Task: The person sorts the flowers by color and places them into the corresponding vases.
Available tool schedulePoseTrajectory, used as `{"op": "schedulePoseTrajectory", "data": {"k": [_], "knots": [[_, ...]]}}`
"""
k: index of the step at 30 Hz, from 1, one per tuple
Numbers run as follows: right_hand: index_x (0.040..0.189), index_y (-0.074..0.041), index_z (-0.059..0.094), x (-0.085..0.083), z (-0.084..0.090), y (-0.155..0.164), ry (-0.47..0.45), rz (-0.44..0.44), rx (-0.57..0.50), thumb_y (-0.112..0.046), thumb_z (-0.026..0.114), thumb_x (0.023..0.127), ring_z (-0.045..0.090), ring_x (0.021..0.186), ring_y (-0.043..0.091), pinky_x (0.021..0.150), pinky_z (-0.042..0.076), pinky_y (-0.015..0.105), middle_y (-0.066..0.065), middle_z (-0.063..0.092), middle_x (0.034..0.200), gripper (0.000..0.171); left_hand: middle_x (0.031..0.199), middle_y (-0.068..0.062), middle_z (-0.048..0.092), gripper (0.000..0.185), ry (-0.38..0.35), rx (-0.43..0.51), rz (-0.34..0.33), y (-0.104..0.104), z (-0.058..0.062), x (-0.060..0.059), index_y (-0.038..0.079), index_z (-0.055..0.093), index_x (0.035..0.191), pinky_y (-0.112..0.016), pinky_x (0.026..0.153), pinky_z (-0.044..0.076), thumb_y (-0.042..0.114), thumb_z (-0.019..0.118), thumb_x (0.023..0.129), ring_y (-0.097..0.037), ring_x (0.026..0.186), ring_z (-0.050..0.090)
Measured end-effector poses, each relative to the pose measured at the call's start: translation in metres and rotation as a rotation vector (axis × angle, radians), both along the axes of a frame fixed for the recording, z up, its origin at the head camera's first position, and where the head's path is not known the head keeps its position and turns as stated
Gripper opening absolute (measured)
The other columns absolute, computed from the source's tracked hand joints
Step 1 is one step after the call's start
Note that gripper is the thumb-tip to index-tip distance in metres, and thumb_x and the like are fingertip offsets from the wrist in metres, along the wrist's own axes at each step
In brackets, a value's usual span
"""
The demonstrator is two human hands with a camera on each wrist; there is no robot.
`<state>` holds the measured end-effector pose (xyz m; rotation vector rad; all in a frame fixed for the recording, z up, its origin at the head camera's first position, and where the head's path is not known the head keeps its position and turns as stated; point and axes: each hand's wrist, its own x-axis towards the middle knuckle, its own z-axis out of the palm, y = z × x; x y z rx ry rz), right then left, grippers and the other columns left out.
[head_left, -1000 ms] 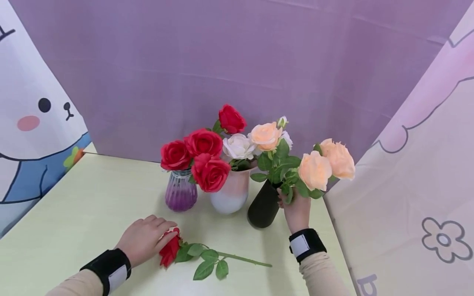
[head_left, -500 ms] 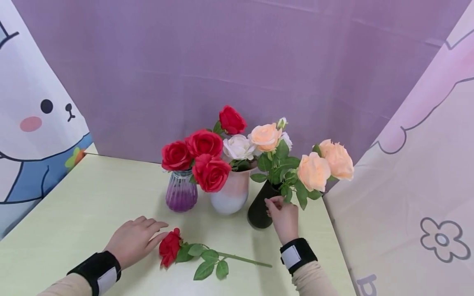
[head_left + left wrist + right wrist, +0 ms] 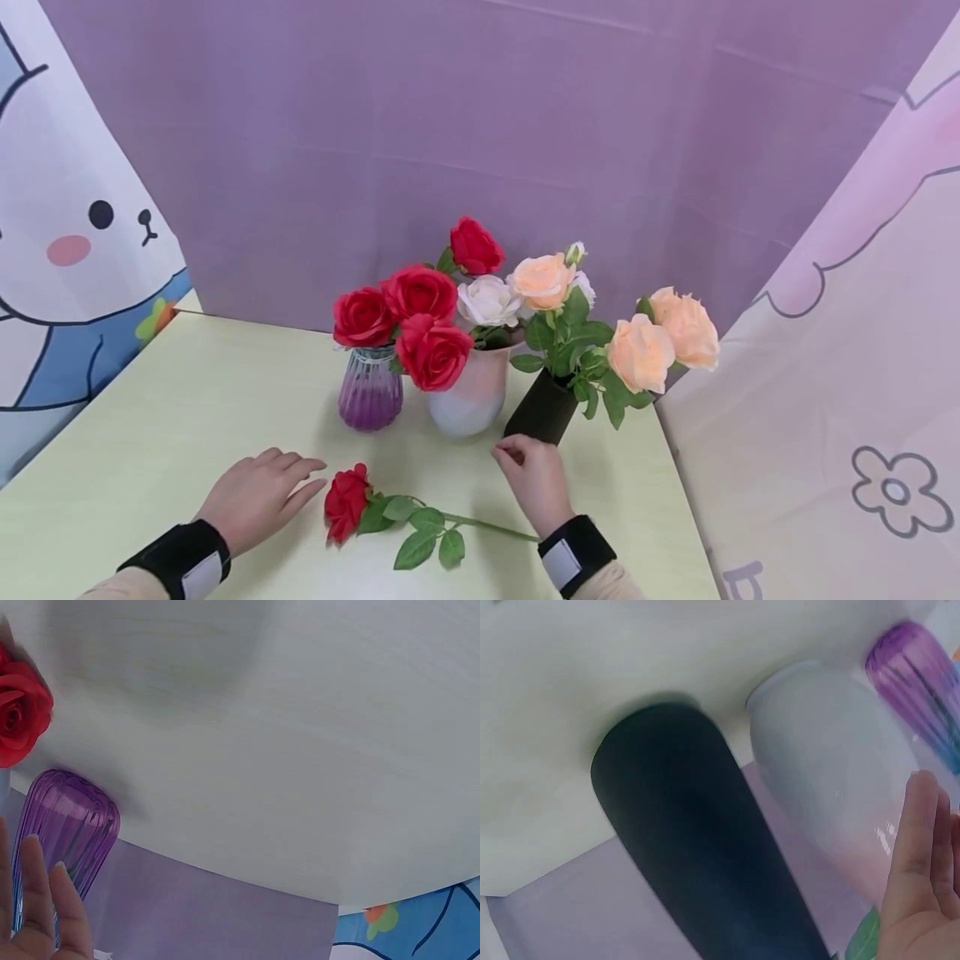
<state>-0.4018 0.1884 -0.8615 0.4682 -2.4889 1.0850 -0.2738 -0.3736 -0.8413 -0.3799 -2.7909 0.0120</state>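
A red rose (image 3: 347, 502) lies on the pale green table (image 3: 187, 400), its leafy stem (image 3: 487, 526) running right. My left hand (image 3: 300, 475) rests flat on the table just left of the bloom, fingers straight, not touching it. The left wrist view shows that bloom (image 3: 19, 720) and my fingers (image 3: 45, 900). My right hand (image 3: 513, 454) hovers above the stem in front of the black vase (image 3: 542, 408), relaxed and holding nothing. In the right wrist view its fingers (image 3: 919, 847) sit beside the black vase (image 3: 697, 840).
Three vases stand in a row at the back: purple glass (image 3: 369, 390) with red roses, white-pink (image 3: 468, 392) with a white rose, and the black one with peach roses (image 3: 641, 354). Cloth backdrops close in the table behind and on the right.
My right hand let go of the peach rose stems and came down toward the table in front of the black vase. My left hand drew back from the red bloom.
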Motion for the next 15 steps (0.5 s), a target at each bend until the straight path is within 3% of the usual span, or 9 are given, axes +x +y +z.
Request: {"op": "schedulePoseTrajectory", "data": {"k": [7,10,12,14,15], "knots": [[0.102,-0.054,0.065,0.021,-0.02,-0.025,-0.025,0.054,0.046,-0.05,0.073,0.086,0.064,0.072,-0.003,0.058,0.052,0.017,-0.014,0.072,0.088,0.018,0.113,0.021,0.064,0.043,-0.058,-0.017,0.019,-0.011,-0.015,0.007,0.069,0.04,0.125,-0.055,0.078,0.055,0.085,0.039,0.084,-0.013,0.1,0.058],[0.102,-0.054,0.064,0.026,-0.03,-0.035,-0.016,0.076,0.096,-0.05,0.072,0.086,0.063,0.072,-0.003,0.058,0.052,0.016,-0.018,0.07,0.088,0.019,0.11,0.021,0.065,0.044,-0.05,-0.022,0.022,-0.014,-0.022,0.011,0.067,0.044,0.123,-0.055,0.074,0.056,0.085,0.039,0.083,-0.013,0.096,0.059],[0.103,-0.054,0.064,0.027,-0.038,-0.041,-0.007,0.092,0.134,-0.05,0.073,0.086,0.063,0.072,-0.004,0.059,0.052,0.016,-0.022,0.069,0.089,0.02,0.107,0.02,0.066,0.043,-0.066,-0.008,0.027,-0.006,-0.005,0.02,0.063,0.05,0.121,-0.053,0.066,0.055,0.084,0.043,0.083,-0.014,0.095,0.06],[0.103,-0.054,0.063,0.029,-0.049,-0.048,-0.001,0.104,0.178,-0.05,0.072,0.086,0.061,0.072,-0.006,0.059,0.052,0.016,-0.023,0.068,0.089,0.02,0.106,0.017,0.067,0.043,-0.079,-0.005,0.013,0.011,0.037,0.036,0.057,0.056,0.12,-0.05,0.064,0.055,0.08,0.047,0.085,-0.016,0.092,0.06],[0.104,-0.054,0.062,0.03,-0.055,-0.05,-0.005,0.111,0.199,-0.051,0.072,0.086,0.06,0.071,-0.007,0.059,0.051,0.016,-0.023,0.068,0.089,0.02,0.106,0.015,0.068,0.044,-0.106,-0.002,0.009,0.024,0.068,0.048,0.053,0.06,0.12,-0.05,0.064,0.055,0.078,0.046,0.087,-0.017,0.092,0.06]]}}
